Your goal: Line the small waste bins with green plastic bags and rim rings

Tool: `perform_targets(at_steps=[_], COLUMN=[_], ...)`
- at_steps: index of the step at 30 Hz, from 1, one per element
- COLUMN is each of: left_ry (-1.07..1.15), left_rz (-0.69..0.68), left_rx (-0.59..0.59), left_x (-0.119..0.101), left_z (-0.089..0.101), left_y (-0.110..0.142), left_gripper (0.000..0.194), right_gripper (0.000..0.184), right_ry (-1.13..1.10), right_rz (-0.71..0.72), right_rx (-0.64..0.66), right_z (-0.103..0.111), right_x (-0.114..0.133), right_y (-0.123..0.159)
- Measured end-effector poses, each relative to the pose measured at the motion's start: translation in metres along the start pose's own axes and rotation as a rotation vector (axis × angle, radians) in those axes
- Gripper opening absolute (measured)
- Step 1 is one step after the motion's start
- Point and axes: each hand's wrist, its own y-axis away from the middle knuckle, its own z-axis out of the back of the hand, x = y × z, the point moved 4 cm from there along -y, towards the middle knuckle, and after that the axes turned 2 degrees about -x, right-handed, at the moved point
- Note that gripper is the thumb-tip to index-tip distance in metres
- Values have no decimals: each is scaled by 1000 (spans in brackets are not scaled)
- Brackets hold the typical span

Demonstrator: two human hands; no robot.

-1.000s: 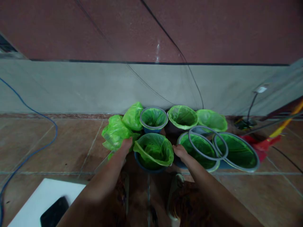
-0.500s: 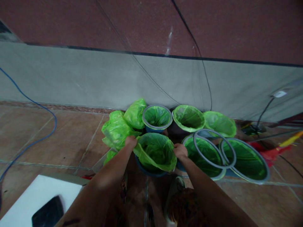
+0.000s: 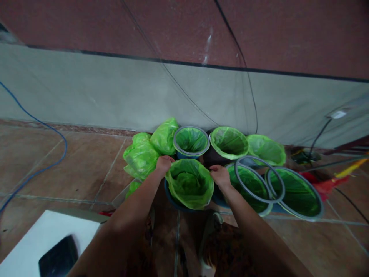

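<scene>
- Beneath you spread a brown tiled floor (image 3: pixel 83 165).
- Before you, green-lined bins (image 3: pixel 187 155) stood on it.
- To your left, a blue cable (image 3: pixel 65 148) lay across it.

Blue cable (image 3: pixel 66 146), wall (image 3: pixel 86 88); phone (image 3: pixel 59 257), white box (image 3: pixel 31 240)

The plastic bag (image 3: pixel 190 184) is bright green, its bin (image 3: pixel 170 200) dark blue. The wall (image 3: pixel 121 88) is maroon over pale grey, split by a dark stripe (image 3: pixel 184 63). The phone (image 3: pixel 59 257) is black, the box (image 3: pixel 37 234) white-topped.
</scene>
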Motion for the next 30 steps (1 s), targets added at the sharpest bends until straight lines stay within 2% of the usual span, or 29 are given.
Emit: perform_targets(at_steps=[3, 6, 9, 12, 13, 15, 17, 18, 22, 27, 30], left_ry=[-48, -126, -230, -416, -495, -630, -670, -660, -545, -422, -388], left_rz=[5, -4, -3, -5, -18, -58, -97, -106, -102, -24, 5], left_rx=[-26, -63, -95, -37, 7, 89, 119, 111, -15, -218, -253], left_x=[-6, -10, -9, -5, -3, 0, -1, -2, -11, -14, -13], left_z=[4, 4, 3, -1, -3, -7, -8, -8, -2, 15, 23], left_y=[0, -1, 1, 6, 8, 12, 15, 15, 13, 7, 4], left_gripper=[30, 32, 34, 53, 53, 39, 27, 27, 33, 33, 34], right_gripper=[37, 37, 47, 50, 49, 41, 31, 27, 24, 28, 31], right_ry=[-13, 94, 193, 246, 258, 269, 266, 262, 231, 245, 286], right_rz=[0, 23, 56, 91, 105, 140, 170, 177, 138, 97, 149], right_rx=[25, 1, 13, 65, 75, 97, 132, 148, 119, 6, 67], right_z=[9, 9, -6, -25, -29, -35, -38, -39, -28, 3, 15], right_x=[-3, -4, -3, 0, 1, 5, 9, 12, 15, 1, -11], right_y=[-4, -10, -16, -21, -22, -24, -24, -24, -23, -24, -24])
